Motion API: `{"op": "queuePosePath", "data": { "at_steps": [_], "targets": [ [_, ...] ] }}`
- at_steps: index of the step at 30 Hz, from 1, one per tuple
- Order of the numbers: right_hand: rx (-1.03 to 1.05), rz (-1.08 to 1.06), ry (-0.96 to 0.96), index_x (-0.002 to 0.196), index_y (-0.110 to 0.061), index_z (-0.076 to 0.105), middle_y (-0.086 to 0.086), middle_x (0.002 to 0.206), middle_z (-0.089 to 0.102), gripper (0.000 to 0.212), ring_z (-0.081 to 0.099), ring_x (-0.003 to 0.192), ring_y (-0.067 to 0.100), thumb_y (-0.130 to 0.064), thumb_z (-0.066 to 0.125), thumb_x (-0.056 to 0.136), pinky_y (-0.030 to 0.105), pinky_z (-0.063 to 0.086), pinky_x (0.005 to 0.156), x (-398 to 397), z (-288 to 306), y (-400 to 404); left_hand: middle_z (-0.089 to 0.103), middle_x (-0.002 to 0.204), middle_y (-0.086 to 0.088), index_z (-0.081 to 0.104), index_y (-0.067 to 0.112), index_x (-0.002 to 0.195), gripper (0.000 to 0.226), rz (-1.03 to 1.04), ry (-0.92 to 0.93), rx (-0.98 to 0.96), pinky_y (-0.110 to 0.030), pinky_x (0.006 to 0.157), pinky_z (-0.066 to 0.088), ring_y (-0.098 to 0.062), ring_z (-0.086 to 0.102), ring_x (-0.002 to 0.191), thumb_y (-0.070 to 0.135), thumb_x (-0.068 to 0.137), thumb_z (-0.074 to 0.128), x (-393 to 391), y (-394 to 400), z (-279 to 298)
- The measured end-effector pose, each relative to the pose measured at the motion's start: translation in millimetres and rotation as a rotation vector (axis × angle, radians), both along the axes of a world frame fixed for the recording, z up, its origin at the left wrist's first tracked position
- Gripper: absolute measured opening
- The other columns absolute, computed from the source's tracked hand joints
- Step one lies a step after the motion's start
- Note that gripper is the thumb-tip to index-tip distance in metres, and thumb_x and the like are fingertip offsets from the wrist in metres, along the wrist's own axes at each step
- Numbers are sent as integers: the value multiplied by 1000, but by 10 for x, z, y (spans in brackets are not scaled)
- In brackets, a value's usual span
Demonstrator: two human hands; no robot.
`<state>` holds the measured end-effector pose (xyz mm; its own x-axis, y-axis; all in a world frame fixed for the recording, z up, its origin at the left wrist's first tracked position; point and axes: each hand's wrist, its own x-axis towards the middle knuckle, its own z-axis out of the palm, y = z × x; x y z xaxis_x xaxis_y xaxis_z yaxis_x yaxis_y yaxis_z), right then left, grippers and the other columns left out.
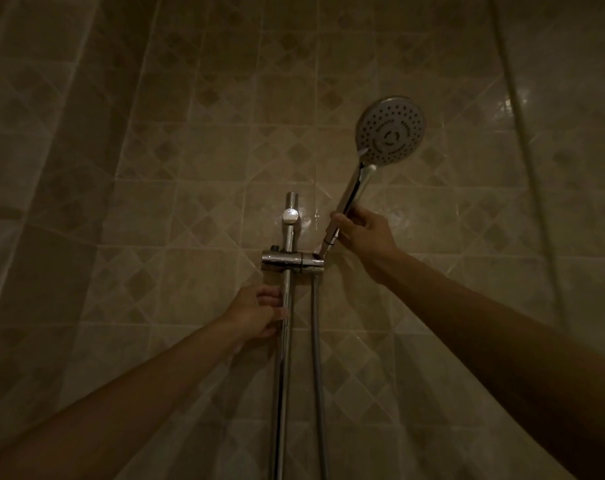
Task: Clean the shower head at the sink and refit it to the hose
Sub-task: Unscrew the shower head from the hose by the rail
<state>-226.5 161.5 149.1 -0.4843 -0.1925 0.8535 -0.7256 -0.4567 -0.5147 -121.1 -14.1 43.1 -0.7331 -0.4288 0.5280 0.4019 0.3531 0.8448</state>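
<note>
A round chrome shower head [390, 130] with a dotted spray face points up and to the right of the wall rail. My right hand [363, 237] grips the lower part of its handle, just above the hose nut [329, 242]. The metal hose [316, 341] runs down from the slider bracket [292, 259] along the wall. My left hand [259, 315] holds the vertical chrome rail [285, 358] just below the bracket, fingers curled round it.
Beige diamond-patterned tiles cover the wall [190, 168]. A translucent shower curtain [34, 150] hangs on the left. A round rail mount cap [290, 215] sits above the bracket. The light is dim.
</note>
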Motion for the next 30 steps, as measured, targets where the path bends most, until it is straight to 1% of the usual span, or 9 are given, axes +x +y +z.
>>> {"op": "queuePosePath", "data": {
  "at_steps": [4, 7, 11, 14, 17, 19, 22, 25, 30],
  "targets": [
    [-77, -46, -101, 108, -19, 73, -1, 95, 78, 14, 74, 89, 15, -12, 64, 102, 30, 60, 79, -120, -7, 93, 68, 99, -4, 64, 21, 98, 32, -1, 17, 29, -29, 63, 53, -15, 65, 83, -8, 85, 70, -33, -6, -26],
    [-84, -134, -133, 97, -20, 74, 1, 87, 75, 12, 71, 85, 20, -13, 65, 101, 33, 58, 79, -208, -43, 294, 69, 98, -3, 67, 23, 97, 33, 3, 25, 32, -25, 56, 52, -13, 66, 81, -8, 85, 70, -51, -27, -54],
    [0, -179, -161, 81, -16, 74, -7, 64, 71, 19, 68, 64, 9, -14, 69, 99, 22, 55, 59, -198, -309, 496, 71, 91, -1, 68, 23, 98, 33, 18, 55, 35, -22, 51, 52, -12, 68, 78, -8, 84, 71, -63, -24, -77],
    [80, -197, -196, 84, -16, 76, -10, 66, 75, 16, 69, 62, 4, -16, 70, 99, 19, 55, 58, -88, -693, 531, 71, 84, 2, 70, 16, 102, 34, 94, 155, 26, -18, 45, 51, -14, 68, 71, -11, 83, 70, -99, 42, -193],
    [150, -157, -249, 95, -13, 78, 2, 85, 78, 9, 71, 77, 14, -14, 70, 99, 35, 61, 74, 64, -1179, 482, 74, 98, -2, 71, 19, 100, 39, 148, 213, 44, -31, 74, 60, -23, 70, 92, -13, 77, 72, -107, 141, -390],
    [187, -147, -282, 97, -9, 78, 9, 89, 76, 9, 69, 81, 20, -10, 69, 98, 43, 60, 83, 190, -1514, 434, 74, 107, -5, 71, 11, 113, 45, 140, 218, 69, -36, 89, 58, -20, 71, 96, -10, 74, 74, -77, 201, -524],
    [235, -130, -330, 106, -1, 76, 9, 90, 76, 13, 71, 80, 18, -7, 66, 100, 42, 60, 83, 385, -1951, 399, 75, 111, -4, 70, 10, 121, 46, 149, 197, 43, -36, 92, 58, -17, 72, 99, -1, 76, 75, 9, 268, -719],
    [263, -108, -373, 108, -3, 76, 1, 86, 78, 14, 73, 73, 7, -7, 65, 100, 32, 61, 77, 541, -2304, 406, 74, 116, -1, 68, 13, 125, 46, 212, 166, -26, -28, 94, 55, -15, 70, 104, 4, 81, 74, 105, 305, -972],
    [322, -68, -447, 103, -13, 78, -6, 85, 82, 11, 75, 71, 0, -14, 67, 100, 22, 58, 64, 741, -2813, 385, 71, 105, 13, 68, 21, 116, 32, 149, 166, -63, -8, 78, 51, -9, 69, 103, 9, 87, 74, 279, 432, -1786]
  ]
}}
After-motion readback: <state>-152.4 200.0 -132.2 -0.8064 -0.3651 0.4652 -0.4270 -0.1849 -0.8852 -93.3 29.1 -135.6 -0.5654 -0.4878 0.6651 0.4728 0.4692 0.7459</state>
